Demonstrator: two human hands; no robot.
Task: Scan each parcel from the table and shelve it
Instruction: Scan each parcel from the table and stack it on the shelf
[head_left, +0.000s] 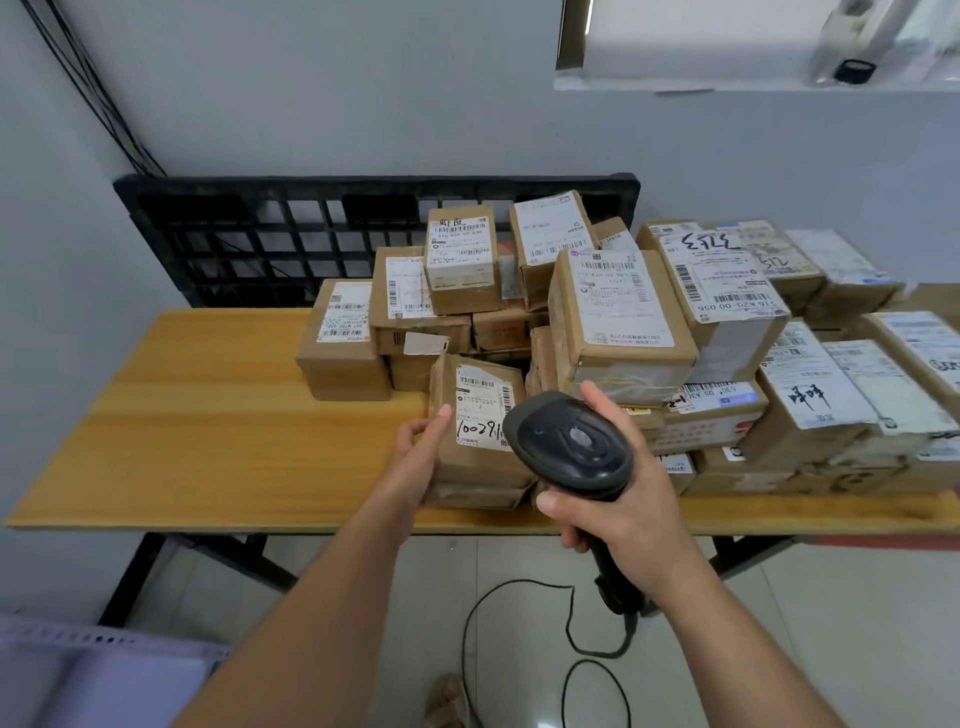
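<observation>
The person stands at the near edge of the wooden table (208, 415), both arms reaching over it. The left hand (415, 460) grips a brown parcel (480, 415) by its left side, thumb laid on the labelled face and the other fingers hidden behind it. The parcel is tilted up at the table's near edge, its label with handwritten digits facing the person; I cannot tell whether its base touches the tabletop. The right hand (628, 512) is wrapped round the handle of a dark scanner (571, 441), whose head is just beside the parcel's label. A pile of parcels (623, 312) covers the table's right half. A black pallet (260, 234) leans on the wall behind the table, and the scanner's cable (519, 613) loops on the floor below it.
</observation>
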